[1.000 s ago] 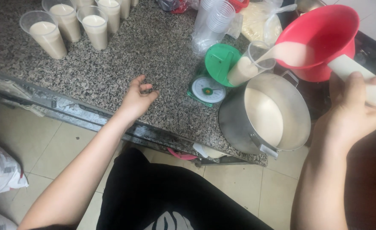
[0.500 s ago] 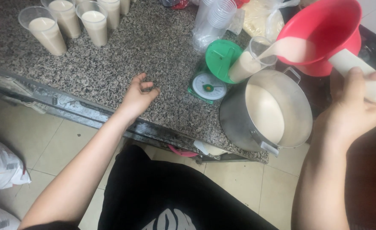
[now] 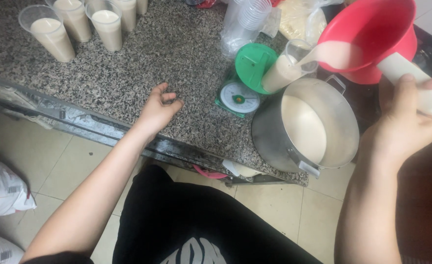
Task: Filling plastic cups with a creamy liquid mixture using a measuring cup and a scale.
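Fingers (image 3: 411, 85) of the right hand (image 3: 404, 122) were wrapped tightly around the white handle (image 3: 411, 83) of a red plastic jug (image 3: 372, 36), the thumb lying along the top of it. This jug was tilted, and a cream-coloured liquid ran from its spout into a clear plastic cup (image 3: 287, 68) standing on a small green kitchen scale (image 3: 243, 80).

The jug looked rigid and light by itself, but with liquid inside it was probably rather heavy at the front, so the grip at the far end of the handle needed a firm wrist. A wet handle could be slippery. The cup seemed thin and soft (it would bend easily if squeezed), and nearly full, so I judge it was best taken low around the wall, with gentle pressure, and kept upright.

Just on the near side of the scale, toward the person, stood a steel pot (image 3: 306, 129) holding the same liquid, partly over the edge of the bench (image 3: 128, 68). Beyond the scale lay a stack of empty clear cups (image 3: 248, 19). Well to the left of the scale, at the far side of the bench, several filled cups (image 3: 52, 36) stood together.

The right forearm was raised, with the wrist turned to pour. The left hand (image 3: 157, 107) rested on the bench to the left of the scale, fingers loosely curled and holding nothing, with the arm stretched forward from the body.
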